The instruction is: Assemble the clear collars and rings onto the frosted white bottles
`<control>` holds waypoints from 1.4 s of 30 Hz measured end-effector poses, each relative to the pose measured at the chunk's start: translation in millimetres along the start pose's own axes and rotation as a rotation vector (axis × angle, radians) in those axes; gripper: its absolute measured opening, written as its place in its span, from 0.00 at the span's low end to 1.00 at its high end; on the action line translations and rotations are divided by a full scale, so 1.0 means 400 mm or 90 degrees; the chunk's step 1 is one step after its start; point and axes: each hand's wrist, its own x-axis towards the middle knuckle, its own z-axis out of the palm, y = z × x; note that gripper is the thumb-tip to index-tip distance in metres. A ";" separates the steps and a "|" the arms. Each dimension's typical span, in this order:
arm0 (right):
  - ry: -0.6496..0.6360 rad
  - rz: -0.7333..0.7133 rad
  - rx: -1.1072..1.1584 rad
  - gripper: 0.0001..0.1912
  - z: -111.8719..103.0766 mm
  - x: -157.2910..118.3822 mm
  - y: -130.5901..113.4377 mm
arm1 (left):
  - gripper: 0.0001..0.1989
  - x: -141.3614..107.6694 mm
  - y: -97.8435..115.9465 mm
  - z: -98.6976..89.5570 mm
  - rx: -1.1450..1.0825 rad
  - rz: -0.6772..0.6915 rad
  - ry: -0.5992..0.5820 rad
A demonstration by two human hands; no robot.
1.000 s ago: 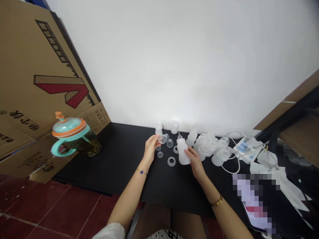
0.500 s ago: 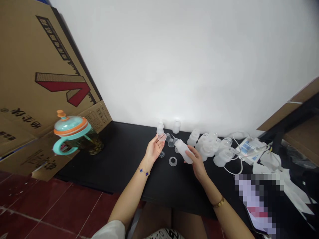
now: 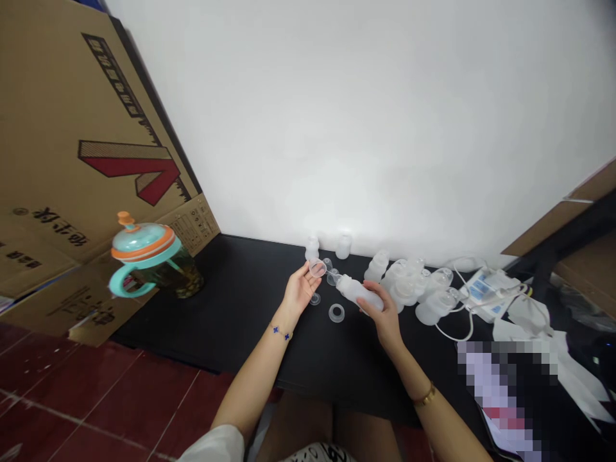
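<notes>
My left hand point(image 3: 299, 289) pinches a clear domed cap point(image 3: 317, 268) by its edge, its opening facing me. In my right hand point(image 3: 382, 311) is a frosted white baby bottle point(image 3: 353, 292), tipped nearly level with its neck to the left. A thin clear piece shows at the bottle's mouth, close to the cap; I cannot make out what it is. The cap and bottle are apart. Below them on the black table lie a clear ring point(image 3: 336, 313) and a small clear disc point(image 3: 314, 299). Small clear domed pieces point(image 3: 332, 277) lie behind the bottle's neck.
Two white bottles point(image 3: 343, 247) stand by the wall. Several capped bottles point(image 3: 434, 307) cluster to the right, beside a white device point(image 3: 486, 292) with cables. A phone point(image 3: 505, 410) lies at the front right. On the left are a teal-handled jug point(image 3: 154, 260) and a large cardboard box point(image 3: 43, 160).
The right hand has tilted the bottle flatter, its neck still pointing left towards the cap. The left hand keeps the cap in nearly the same place. The whole view has shifted slightly.
</notes>
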 end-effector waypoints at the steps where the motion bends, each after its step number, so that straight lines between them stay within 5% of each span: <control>1: -0.006 -0.013 -0.011 0.26 0.000 -0.001 0.000 | 0.11 0.001 -0.002 -0.001 0.004 0.004 -0.001; 15: 0.008 -0.033 -0.044 0.24 -0.002 0.005 0.009 | 0.14 -0.009 -0.011 0.001 0.079 0.074 -0.016; 42: 0.006 0.002 -0.002 0.26 0.002 0.007 0.001 | 0.19 -0.026 -0.030 0.018 0.233 0.057 -0.107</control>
